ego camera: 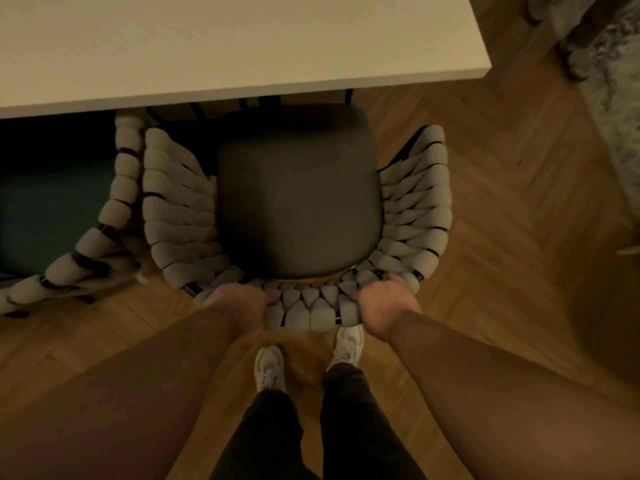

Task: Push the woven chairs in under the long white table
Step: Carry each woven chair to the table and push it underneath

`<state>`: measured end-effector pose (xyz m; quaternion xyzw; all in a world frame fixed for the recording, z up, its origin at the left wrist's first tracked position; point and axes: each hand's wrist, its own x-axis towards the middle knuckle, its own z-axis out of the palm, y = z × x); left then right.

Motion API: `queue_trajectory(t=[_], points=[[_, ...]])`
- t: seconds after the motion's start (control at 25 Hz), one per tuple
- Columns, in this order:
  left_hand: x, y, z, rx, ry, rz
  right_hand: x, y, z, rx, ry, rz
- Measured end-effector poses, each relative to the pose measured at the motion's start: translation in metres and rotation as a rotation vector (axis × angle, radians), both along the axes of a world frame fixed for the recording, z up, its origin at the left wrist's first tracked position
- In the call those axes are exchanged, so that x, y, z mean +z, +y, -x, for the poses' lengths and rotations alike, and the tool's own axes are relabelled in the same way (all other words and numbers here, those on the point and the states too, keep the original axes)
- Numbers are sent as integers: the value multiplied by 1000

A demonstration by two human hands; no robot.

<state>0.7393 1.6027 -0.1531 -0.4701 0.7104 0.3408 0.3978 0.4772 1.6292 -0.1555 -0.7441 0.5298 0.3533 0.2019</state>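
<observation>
The left hand (239,306) and the right hand (384,303) both hold the back of the woven chair (298,202), mid-frame. Its seat front sits just under the white tabletop (207,46) above.

Herringbone wood floor (485,188) under long white table (242,46), grey-seated woven chair (298,202), second woven chair (114,216) just beside, mottled rug (616,81).

Your left forearm (138,375) and right forearm (502,372) are bare, uncovered all the way down to your left hand (239,306) and right hand (384,306). You're in dark trousers (349,420), plain and narrowing at the ankle. On your feet are pale white trainers, left shoe (270,368) and right shoe (348,342), with the finer detail blurred.
</observation>
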Motion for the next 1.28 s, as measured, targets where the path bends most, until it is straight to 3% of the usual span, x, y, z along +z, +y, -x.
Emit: queue_trajectory(t=[0.48, 1.04, 1.28], points=[[-13, -95, 40, 122, -37, -20, 8, -123, 40, 84, -26, 6], [-17, -89, 31, 50, -47, -39, -5, -119, 23, 131, 14, -45], [0, -84, 23, 126, 1, -14, 21, -97, 25, 81, -14, -28]])
